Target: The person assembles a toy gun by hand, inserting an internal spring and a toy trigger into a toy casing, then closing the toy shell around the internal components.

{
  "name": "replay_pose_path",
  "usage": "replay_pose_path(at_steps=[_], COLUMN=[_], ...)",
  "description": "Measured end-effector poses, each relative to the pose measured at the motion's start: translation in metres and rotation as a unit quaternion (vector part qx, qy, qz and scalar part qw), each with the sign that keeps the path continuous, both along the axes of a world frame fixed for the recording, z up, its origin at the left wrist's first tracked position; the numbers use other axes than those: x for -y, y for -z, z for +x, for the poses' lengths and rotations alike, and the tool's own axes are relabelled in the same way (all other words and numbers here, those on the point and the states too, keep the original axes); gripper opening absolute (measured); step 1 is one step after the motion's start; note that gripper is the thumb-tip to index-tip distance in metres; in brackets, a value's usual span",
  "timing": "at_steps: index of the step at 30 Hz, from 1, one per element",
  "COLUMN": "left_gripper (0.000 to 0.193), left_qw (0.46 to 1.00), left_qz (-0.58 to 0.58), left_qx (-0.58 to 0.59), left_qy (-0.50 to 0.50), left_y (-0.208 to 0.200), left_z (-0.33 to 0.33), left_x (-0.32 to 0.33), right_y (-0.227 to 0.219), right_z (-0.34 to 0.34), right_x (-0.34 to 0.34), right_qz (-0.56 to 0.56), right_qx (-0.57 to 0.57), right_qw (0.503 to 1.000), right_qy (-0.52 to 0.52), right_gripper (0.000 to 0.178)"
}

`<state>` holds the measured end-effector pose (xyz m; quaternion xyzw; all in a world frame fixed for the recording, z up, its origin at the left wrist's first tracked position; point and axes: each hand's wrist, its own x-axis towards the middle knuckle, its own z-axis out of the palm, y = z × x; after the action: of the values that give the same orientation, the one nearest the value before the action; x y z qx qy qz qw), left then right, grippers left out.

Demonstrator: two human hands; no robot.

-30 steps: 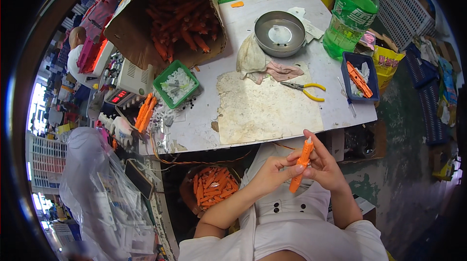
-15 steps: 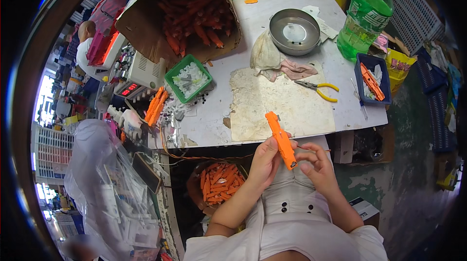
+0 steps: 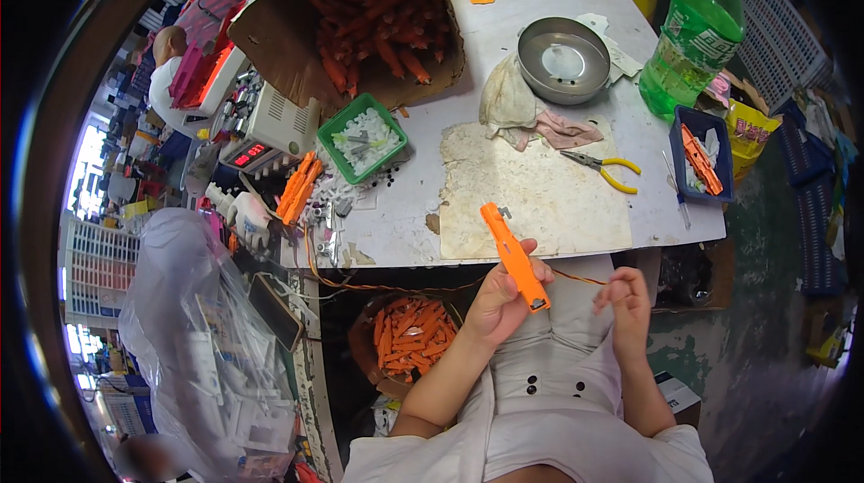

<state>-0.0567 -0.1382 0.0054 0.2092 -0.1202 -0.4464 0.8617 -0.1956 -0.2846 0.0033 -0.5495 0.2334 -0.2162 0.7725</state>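
The orange piece (image 3: pixel 516 260), gripped in the left hand (image 3: pixel 496 307), overlaps the table's (image 3: pixel 409 226) front edge in view; the right hand (image 3: pixel 628 298), fingers curled, contents unclear, is apart. Beyond, bare stained sheet (image 3: pixel 531 181) stretches to the pliers (image 3: pixel 616 164).

One orange plastic part (image 3: pixel 514 256), held in left hand (image 3: pixel 495 310); right hand (image 3: pixel 629 303) apart, fingers bent; yellow-handled pliers (image 3: pixel 617 182) and metal bowl (image 3: pixel 538 64) on worktable (image 3: pixel 396 226).

Crumpled cloths (image 3: pixel 507 98) lie beside a metal bowl (image 3: pixel 564 58) near a green bottle (image 3: pixel 695 46)
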Motion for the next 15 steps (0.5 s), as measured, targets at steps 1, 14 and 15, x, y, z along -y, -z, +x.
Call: replay_pose_path(at_steps=[1,14,15], left_gripper=[0.06,0.048,0.045], left_qw=[1.0,0.963,0.929], left_qz=[-0.017,0.107,0.147], left_qx=[-0.021,0.187,0.23], left_qy=[0.002,-0.16,-0.25], left_y=[0.001,-0.024,-0.033], left_z=[0.0,0.013,0.02], left_x=[0.001,-0.014,-0.018], right_y=[0.01,0.191,0.196], right_z=[-0.007,-0.033,-0.029], right_x=[0.008,0.073,0.076], right_qz=[0.015,0.139,0.139], right_qx=[0.001,-0.246,-0.245], right_qw=[0.999,0.931,0.931], right_qy=[0.042,0.231,0.23], right_gripper=[0.017,0.039,0.039])
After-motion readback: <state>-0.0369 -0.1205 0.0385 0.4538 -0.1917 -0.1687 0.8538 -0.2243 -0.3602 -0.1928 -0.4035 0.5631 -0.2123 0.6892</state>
